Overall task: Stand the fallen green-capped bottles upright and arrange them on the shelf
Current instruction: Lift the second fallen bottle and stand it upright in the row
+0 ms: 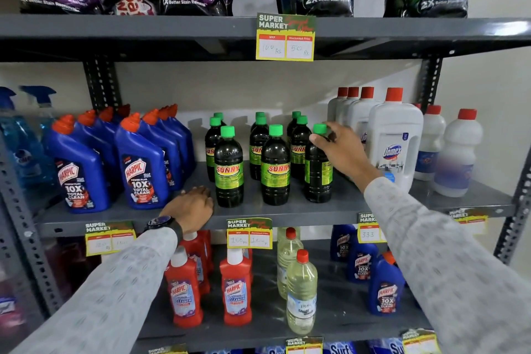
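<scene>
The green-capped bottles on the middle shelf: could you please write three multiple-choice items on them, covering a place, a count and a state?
1. What stands directly to the left of the green-capped bottles?
A. blue Harpic bottles
B. white Domex bottles
C. red Harpic bottles

2. How many green caps are visible?
A. five
B. nine
C. twelve

3. What is the right hand doing?
A. resting flat on the shelf
B. touching the front right bottle near its cap
C. holding a price tag

Answers: 1 A, the blue Harpic bottles are on their left; 2 B, three rows of three show; 3 B, its fingers meet the front right bottle, while the left hand rests on the shelf edge.
</scene>
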Available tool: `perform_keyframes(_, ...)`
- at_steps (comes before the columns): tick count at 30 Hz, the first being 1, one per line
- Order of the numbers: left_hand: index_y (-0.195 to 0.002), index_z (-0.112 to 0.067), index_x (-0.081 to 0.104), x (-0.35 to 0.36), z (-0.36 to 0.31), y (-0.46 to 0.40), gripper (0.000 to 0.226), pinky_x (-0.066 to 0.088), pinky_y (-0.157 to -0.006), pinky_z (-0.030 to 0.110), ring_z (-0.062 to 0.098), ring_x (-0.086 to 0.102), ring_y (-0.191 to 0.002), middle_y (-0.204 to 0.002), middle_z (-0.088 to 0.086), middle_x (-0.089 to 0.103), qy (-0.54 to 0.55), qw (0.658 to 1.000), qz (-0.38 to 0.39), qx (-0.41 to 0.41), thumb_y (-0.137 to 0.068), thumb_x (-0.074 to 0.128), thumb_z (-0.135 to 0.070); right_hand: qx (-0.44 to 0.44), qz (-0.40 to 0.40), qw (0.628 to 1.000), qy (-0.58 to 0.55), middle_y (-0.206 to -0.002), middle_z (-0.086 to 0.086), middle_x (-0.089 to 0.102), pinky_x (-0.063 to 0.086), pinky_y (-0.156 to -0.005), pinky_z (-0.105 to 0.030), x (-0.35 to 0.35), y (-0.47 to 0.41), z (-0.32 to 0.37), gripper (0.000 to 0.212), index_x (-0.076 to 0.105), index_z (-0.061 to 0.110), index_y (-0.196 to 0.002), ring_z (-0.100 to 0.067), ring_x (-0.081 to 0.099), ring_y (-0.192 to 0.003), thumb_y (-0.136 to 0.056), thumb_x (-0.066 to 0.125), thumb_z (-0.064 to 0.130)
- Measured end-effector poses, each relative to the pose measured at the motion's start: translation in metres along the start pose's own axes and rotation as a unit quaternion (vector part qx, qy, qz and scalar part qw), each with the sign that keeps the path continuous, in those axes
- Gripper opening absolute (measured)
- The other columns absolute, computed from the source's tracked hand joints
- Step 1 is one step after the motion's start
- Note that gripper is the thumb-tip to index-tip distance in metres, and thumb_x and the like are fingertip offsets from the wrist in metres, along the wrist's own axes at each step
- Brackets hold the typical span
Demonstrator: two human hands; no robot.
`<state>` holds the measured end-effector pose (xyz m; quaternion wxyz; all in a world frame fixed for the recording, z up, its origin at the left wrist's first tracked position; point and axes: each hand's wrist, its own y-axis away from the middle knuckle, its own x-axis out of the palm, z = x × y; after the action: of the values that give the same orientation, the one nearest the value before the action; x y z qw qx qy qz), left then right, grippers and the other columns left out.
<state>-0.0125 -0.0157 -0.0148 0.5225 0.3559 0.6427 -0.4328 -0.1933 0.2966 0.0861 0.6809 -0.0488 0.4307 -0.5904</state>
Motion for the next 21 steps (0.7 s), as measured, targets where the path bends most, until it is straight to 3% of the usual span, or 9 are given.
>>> perform_keyframes(2, -0.151, -0.01, 0.038, 0.0, 0.001, 0.0, 0.055, 0.021, -0.125, 0.047, 0.022, 0.028, -0.153, -0.163, 0.011, 0.033, 0.004, 1.0, -0.003, -0.002, -0.105, 0.018, -0.032, 0.017, -0.003, 0.996, -0.083, -0.133, -0.003, 0.067, 0.049, -0.105, -0.039, 0.007, 0.014, -0.01, 0.059, 0.058, 0.021, -0.142, -0.021, 0.064, -0.121, -0.093, 0.07, 0.051)
perform_keyframes(5, -0.152, -0.01, 0.038, 0.0, 0.001, -0.001, 0.057, 0.019, -0.125, 0.047, 0.022, 0.026, -0.153, -0.164, 0.011, 0.031, -0.008, 1.0, 0.001, 0.005, -0.105, 0.017, -0.033, 0.052, 0.013, 0.979, -0.198, -0.13, 0.01, 0.067, 0.048, -0.108, -0.037, 0.023, 0.039, -0.032, 0.068, 0.049, 0.026, -0.15, -0.001, 0.064, -0.114, -0.09, 0.077, 0.042)
perform_keyframes(8, -0.154, -0.011, 0.035, -0.001, 0.002, -0.001, 0.058, 0.015, -0.127, 0.045, 0.02, 0.023, -0.155, -0.166, 0.009, 0.027, 0.0, 1.0, 0.006, 0.002, -0.105, 0.018, -0.035, 0.083, 0.045, 0.964, -0.248, -0.136, 0.006, 0.065, 0.043, -0.115, -0.046, 0.039, 0.052, -0.055, 0.078, 0.039, 0.024, -0.157, -0.014, 0.06, -0.127, -0.09, 0.078, 0.013)
perform_keyframes(10, -0.155, -0.011, 0.034, 0.0, 0.002, -0.001, 0.058, 0.014, -0.127, 0.044, 0.02, 0.022, -0.155, -0.166, 0.009, 0.026, 0.002, 1.0, 0.007, 0.002, -0.105, 0.018, -0.035, 0.091, 0.048, 0.965, -0.242, -0.137, 0.004, 0.065, 0.042, -0.116, -0.047, 0.045, 0.053, -0.063, 0.084, 0.038, 0.026, -0.157, -0.018, 0.059, -0.129, -0.086, 0.077, 0.004)
perform_keyframes(13, -0.154, -0.011, 0.036, 0.0, 0.003, 0.0, 0.057, 0.015, -0.127, 0.043, 0.021, 0.024, -0.154, -0.166, 0.009, 0.026, 0.005, 1.0, 0.002, 0.002, -0.105, 0.019, -0.035, 0.085, 0.021, 0.974, -0.207, -0.126, 0.012, 0.068, 0.047, -0.106, -0.033, 0.048, 0.056, -0.065, 0.081, 0.045, 0.032, -0.148, -0.003, 0.063, -0.117, -0.081, 0.084, 0.008)
perform_keyframes(15, -0.154, -0.011, 0.035, 0.0, 0.003, -0.001, 0.057, 0.014, -0.127, 0.042, 0.021, 0.023, -0.155, -0.166, 0.009, 0.026, 0.006, 1.0, 0.001, 0.004, -0.105, 0.019, -0.035, 0.055, -0.009, 0.984, -0.171, -0.114, 0.023, 0.066, 0.046, -0.091, -0.019, 0.048, 0.06, -0.062, 0.07, 0.05, 0.043, -0.129, 0.011, 0.061, -0.104, -0.077, 0.089, 0.018)
perform_keyframes(16, -0.155, -0.011, 0.034, 0.0, 0.002, -0.001, 0.057, 0.014, -0.127, 0.042, 0.021, 0.023, -0.155, -0.166, 0.009, 0.026, 0.006, 1.0, 0.001, 0.004, -0.105, 0.019, -0.035, 0.041, -0.024, 0.987, -0.154, -0.109, 0.026, 0.063, 0.045, -0.086, -0.016, 0.049, 0.061, -0.06, 0.067, 0.05, 0.047, -0.12, 0.01, 0.061, -0.1, -0.074, 0.092, 0.022)
perform_keyframes(19, -0.156, -0.011, 0.033, 0.0, 0.002, -0.001, 0.058, 0.015, -0.127, 0.04, 0.022, 0.022, -0.155, -0.167, 0.009, 0.024, 0.016, 1.0, 0.001, -0.006, -0.105, 0.02, -0.036, 0.032, -0.054, 0.99, -0.126, -0.109, 0.015, 0.058, 0.046, -0.091, -0.029, 0.049, 0.065, -0.054, 0.065, 0.056, 0.033, -0.12, -0.012, 0.057, -0.107, -0.069, 0.096, 0.029)
perform_keyframes(21, -0.156, -0.011, 0.032, 0.0, 0.003, -0.001, 0.059, 0.015, -0.127, 0.04, 0.022, 0.021, -0.155, -0.167, 0.009, 0.023, 0.016, 1.0, 0.001, -0.008, -0.105, 0.02, -0.037, 0.034, -0.053, 0.99, -0.129, -0.113, 0.011, 0.059, 0.047, -0.093, -0.033, 0.049, 0.065, -0.054, 0.066, 0.053, 0.031, -0.122, -0.016, 0.057, -0.11, -0.07, 0.095, 0.031)
